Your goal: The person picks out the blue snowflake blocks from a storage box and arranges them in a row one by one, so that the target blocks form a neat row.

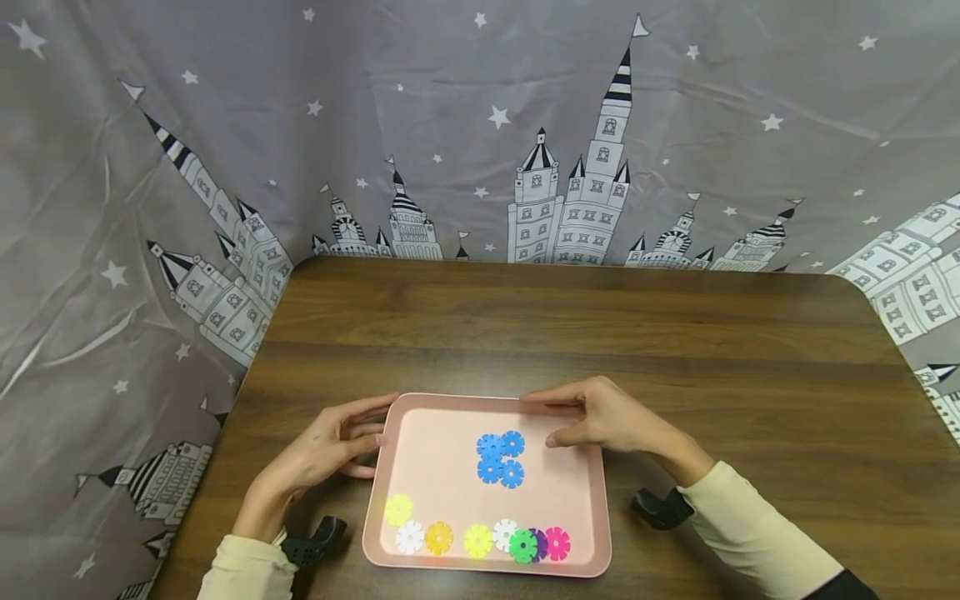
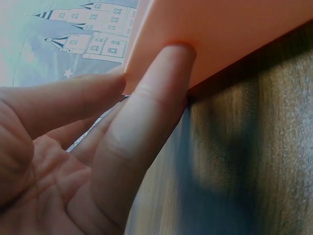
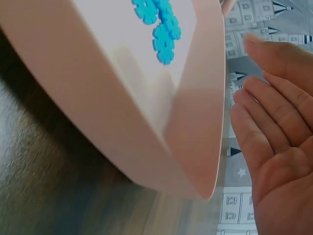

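Observation:
A pink tray (image 1: 555, 483) holds several notched plastic snowflake discs. A cluster of blue discs (image 1: 501, 459), partly overlapping, lies near its middle. My left hand (image 1: 322, 446) is at the tray's left side. In the left wrist view its thumb (image 2: 168, 73) touches the outer wall, with another fingertip at the corner; the remaining fingers are partly hidden. Over the tray's far right corner hovers my right hand (image 1: 603, 417), fingers extended. In the right wrist view, the palm and fingers (image 3: 271, 115) hold nothing.
Along the tray's near edge lie yellow discs (image 1: 478, 542), white discs (image 1: 409, 537), an orange disc (image 1: 438, 537), a green disc (image 1: 523, 546), a purple disc (image 1: 540, 544) and a pink disc (image 1: 557, 543). A wooden table (image 1: 712, 375) supports the tray; a castle-print curtain (image 1: 450, 100) hangs behind.

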A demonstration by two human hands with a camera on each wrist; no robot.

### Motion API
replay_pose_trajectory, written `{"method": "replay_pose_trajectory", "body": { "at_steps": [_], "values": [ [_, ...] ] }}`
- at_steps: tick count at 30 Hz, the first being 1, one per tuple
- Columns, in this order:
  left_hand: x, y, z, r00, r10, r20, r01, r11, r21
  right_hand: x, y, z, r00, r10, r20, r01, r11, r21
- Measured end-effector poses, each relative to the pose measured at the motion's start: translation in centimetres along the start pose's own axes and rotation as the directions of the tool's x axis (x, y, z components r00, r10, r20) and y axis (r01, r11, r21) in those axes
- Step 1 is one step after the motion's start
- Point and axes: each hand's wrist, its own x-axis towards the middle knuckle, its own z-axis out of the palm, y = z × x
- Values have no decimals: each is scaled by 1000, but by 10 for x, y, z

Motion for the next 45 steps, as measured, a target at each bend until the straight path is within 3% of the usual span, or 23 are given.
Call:
{"method": "replay_pose_trajectory", "body": {
  "at_steps": [15, 37, 45],
  "values": [
    [0, -2, -3, 1000, -9, -5, 9, 1000, -11, 23, -16, 19, 994, -32, 101, 27, 998, 49],
    [0, -3, -5, 1000, 8, 17, -7, 999, -32, 40, -10, 44, 990, 9, 144, -5, 1000, -27],
    [0, -4, -5, 1000, 17, 23, -16, 999, -43, 44, -8, 48, 985, -17, 174, 16, 1000, 7]
  ]
}}
